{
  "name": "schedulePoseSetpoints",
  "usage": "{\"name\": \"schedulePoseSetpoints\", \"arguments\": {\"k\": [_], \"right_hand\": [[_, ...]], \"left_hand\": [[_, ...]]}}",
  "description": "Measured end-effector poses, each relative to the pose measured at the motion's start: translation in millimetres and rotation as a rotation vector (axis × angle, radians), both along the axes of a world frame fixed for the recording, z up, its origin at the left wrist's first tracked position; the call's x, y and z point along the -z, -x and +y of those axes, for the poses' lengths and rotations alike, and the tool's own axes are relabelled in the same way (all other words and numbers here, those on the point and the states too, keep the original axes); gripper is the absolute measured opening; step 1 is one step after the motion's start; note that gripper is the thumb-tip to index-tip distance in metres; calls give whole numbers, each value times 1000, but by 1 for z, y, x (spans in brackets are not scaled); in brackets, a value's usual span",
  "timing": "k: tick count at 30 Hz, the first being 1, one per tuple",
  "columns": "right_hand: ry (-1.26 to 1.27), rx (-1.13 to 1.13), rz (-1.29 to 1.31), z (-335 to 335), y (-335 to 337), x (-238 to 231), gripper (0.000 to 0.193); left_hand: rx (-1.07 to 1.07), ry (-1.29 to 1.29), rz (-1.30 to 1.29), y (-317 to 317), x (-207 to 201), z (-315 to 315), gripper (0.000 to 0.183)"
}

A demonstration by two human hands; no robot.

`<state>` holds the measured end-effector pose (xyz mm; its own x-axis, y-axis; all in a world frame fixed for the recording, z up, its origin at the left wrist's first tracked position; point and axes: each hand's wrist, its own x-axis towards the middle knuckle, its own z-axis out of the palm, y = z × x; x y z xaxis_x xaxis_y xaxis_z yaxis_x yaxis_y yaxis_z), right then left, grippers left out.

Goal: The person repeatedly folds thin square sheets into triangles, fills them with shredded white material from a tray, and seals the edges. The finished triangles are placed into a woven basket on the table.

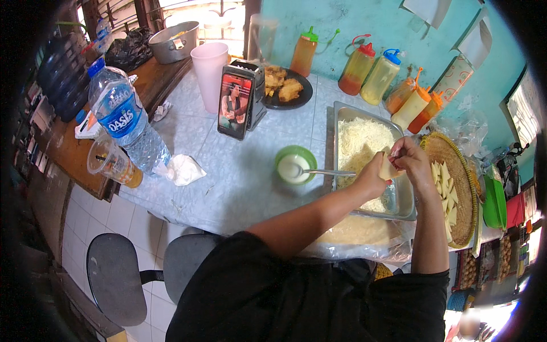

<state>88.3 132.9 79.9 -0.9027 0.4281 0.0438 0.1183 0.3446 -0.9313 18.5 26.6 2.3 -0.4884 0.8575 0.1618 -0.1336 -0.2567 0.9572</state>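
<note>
Pastry [390, 170], gripped by the left hand [372, 179] and pinched by the right hand [409, 159] over the tray [405, 197] near the front edge of the worktop [239, 171], likely seals best with light, even pressure.

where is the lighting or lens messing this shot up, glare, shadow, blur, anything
Head view: the window at the top is blown out nearly white; head view: the table falls into shade toward the person; head view: fisheye bends the edges inside a black rim; head view: the lower right is hazy and overexposed, while the left hand and right hand look fairly sharp.
</note>
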Motion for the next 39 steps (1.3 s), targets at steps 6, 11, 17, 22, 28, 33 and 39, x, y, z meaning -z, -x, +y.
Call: {"name": "schedulePoseSetpoints", "arguments": {"k": [6,11,17,22,28,33,39], "right_hand": [[-36,67,44,-19,-2,-17,11],[-128,313,64,29,-34,-10,10],[-276,67,-519,33,-47,66,25],[-96,74,-528,10,-49,84,29],[-198,-23,-657,29,-60,79,21],[-407,-124,-741,22,-66,67,22],[-330,-23,-569,50,-69,90,13]], "left_hand": [[147,-10,-258,6,4,1,39],[163,-46,-422,7,-5,-4,31],[185,-146,-499,6,-1,1,33],[244,-77,-465,6,-5,-3,41],[258,-130,-430,6,7,7,50],[227,-116,-415,5,8,5,54],[48,-37,-89,3,19,14,64]]}}
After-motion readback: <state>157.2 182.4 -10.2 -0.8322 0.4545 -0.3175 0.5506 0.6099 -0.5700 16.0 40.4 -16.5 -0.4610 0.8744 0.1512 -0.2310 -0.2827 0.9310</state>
